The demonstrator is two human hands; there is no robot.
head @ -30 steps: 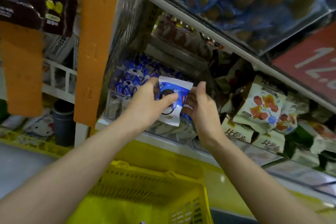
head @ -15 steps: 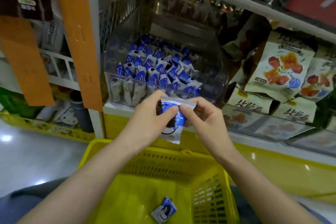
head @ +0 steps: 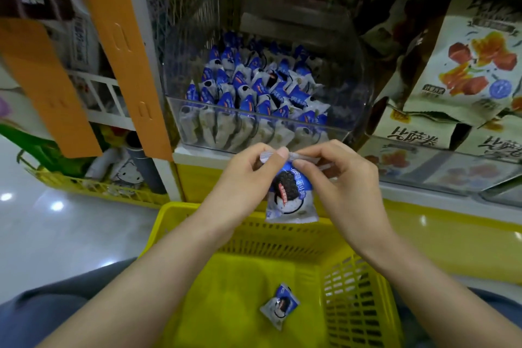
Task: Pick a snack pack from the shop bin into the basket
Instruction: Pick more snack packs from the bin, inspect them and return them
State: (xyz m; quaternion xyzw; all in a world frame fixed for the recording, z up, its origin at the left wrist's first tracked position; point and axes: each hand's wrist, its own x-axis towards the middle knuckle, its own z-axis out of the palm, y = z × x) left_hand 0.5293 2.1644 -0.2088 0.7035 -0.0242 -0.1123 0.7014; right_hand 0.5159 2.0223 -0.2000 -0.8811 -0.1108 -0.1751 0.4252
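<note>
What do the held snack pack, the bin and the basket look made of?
Held snack pack: probably thin plastic film, glossy, going by the crimped top seal and printed face.
Clear bin: rigid transparent plastic, perhaps acrylic, since packs show through its front wall.
Yellow basket: moulded plastic, fairly matte, with slotted lattice walls.

The lone head-worn camera looks forward and down, close over the basket [head: 240, 243], facing the shelf bin [head: 350, 121].

Cream bags [head: 415, 133] at three o'clock are showing bold black characters, 比萨卷. Lettering on the snack pack [head: 291, 198] is blurring beyond reading.
</note>
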